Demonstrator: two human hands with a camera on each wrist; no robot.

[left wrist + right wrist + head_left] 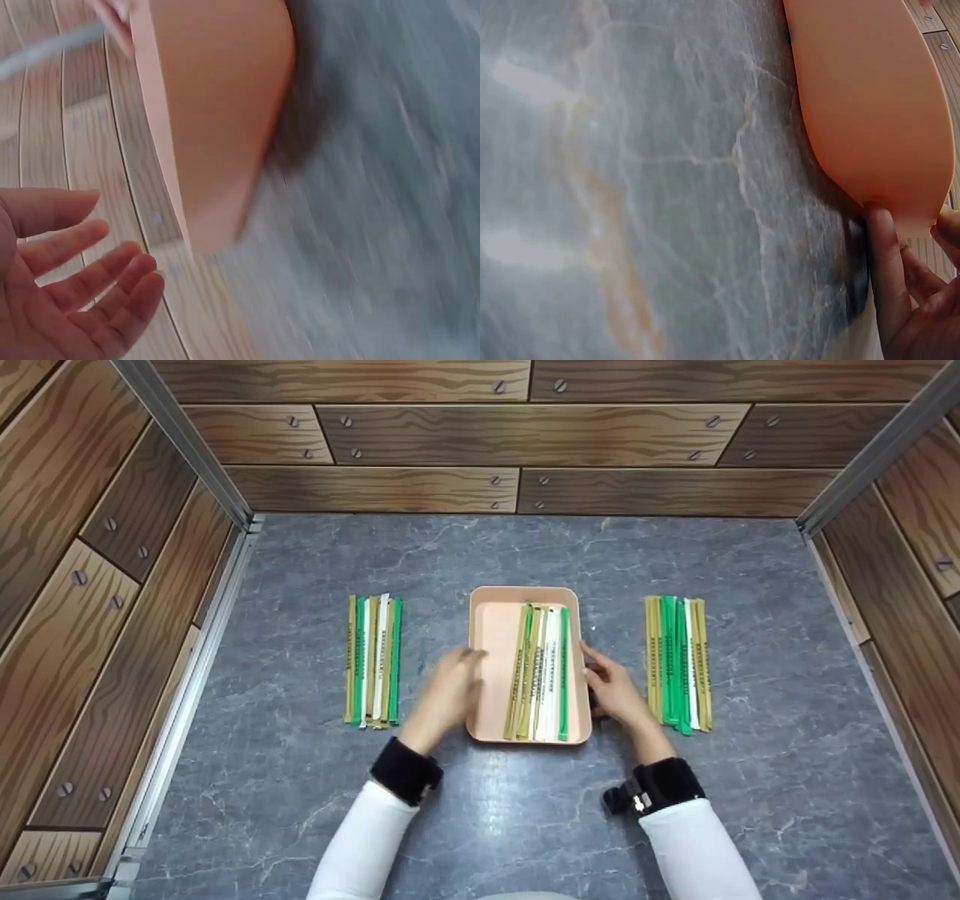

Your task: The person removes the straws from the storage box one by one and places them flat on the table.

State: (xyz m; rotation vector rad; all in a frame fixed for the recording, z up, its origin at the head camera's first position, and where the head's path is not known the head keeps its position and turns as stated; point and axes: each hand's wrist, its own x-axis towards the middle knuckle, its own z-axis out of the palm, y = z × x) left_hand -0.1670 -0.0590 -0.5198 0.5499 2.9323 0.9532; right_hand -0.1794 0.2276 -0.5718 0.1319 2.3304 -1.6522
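A shallow peach-coloured tray (491,705) lies in the middle of the table, with several green, white and gold paper-wrapped sticks (552,675) lengthwise in its right half. My left hand (450,690), blurred in the head view, hovers at the tray's left side; the left wrist view shows its fingers loosely spread and apart from the tray's outer wall (217,112). On the opposite side, my right hand (615,690) holds the tray's edge. In the right wrist view, one fingertip (880,217) sits at the wall's lower edge and another digit is at the rim.
One row of similar wrapped sticks (373,660) lies left of the tray, another row (677,664) to its right. Wood-patterned panels (525,435) with metal corner posts enclose the grey marbled table (300,780) at the back and sides.
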